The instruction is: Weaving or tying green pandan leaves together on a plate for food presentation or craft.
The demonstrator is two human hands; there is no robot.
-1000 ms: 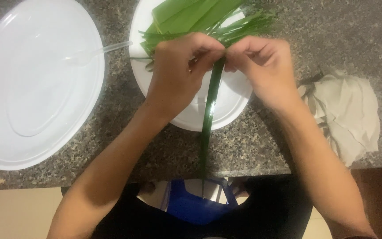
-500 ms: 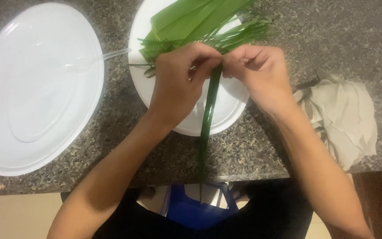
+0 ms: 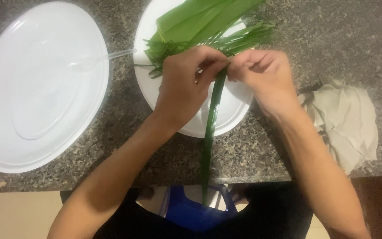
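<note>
Round white plate (image 3: 239, 108) at 12 holds flat green leaves (image 3: 195, 20) and thin strips (image 3: 244, 35), empty oval white tray (image 3: 36, 88) at 10 on speckled stone table (image 3: 341, 44), left hand (image 3: 186, 88) and right hand (image 3: 261, 75) pinch-closed on long glossy leaf strip (image 3: 209, 132) hanging toward 6, grip unchanged since earlier, crumpled beige cloth (image 3: 345, 119) at 3.

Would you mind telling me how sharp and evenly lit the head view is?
Head view: soft overall, fingertips slightly blurred where the left hand and right hand pinch the long green leaf; the large white plate is nearly blown out; the dark countertop looks grainy.
</note>
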